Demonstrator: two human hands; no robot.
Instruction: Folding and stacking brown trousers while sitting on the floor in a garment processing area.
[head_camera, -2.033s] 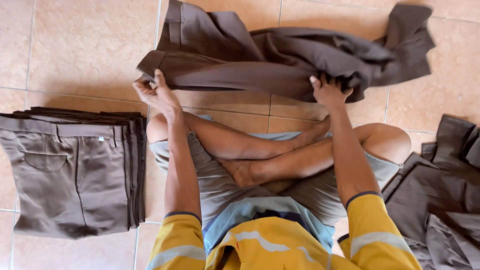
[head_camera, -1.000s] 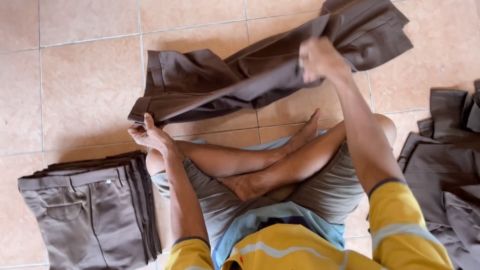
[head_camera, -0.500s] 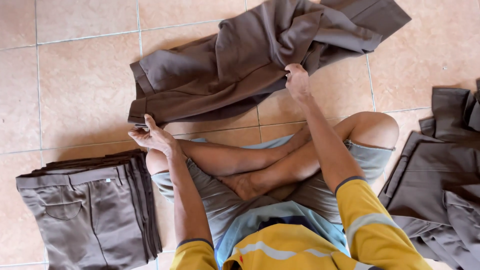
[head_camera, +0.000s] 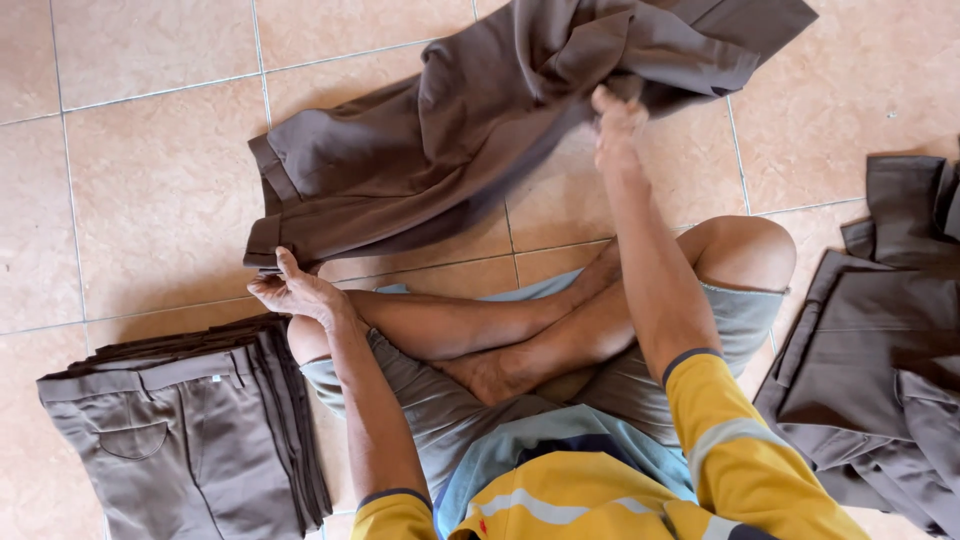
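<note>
The left hand (head_camera: 295, 292) pinches the waistband of the brown cloth trousers (head_camera: 470, 130); the right hand (head_camera: 618, 118) grips a leg. Uneven tension could bunch the fabric.

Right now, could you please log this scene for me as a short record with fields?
Setting: tiled floor, person seated cross-legged
Left hand: grips the waistband end of brown trousers
Right hand: grips the trousers' leg end, raised
Trousers: spread between both hands, rumpled
On the person's left: folded stack of brown trousers
On the person's right: unfolded pile of brown garments
</note>
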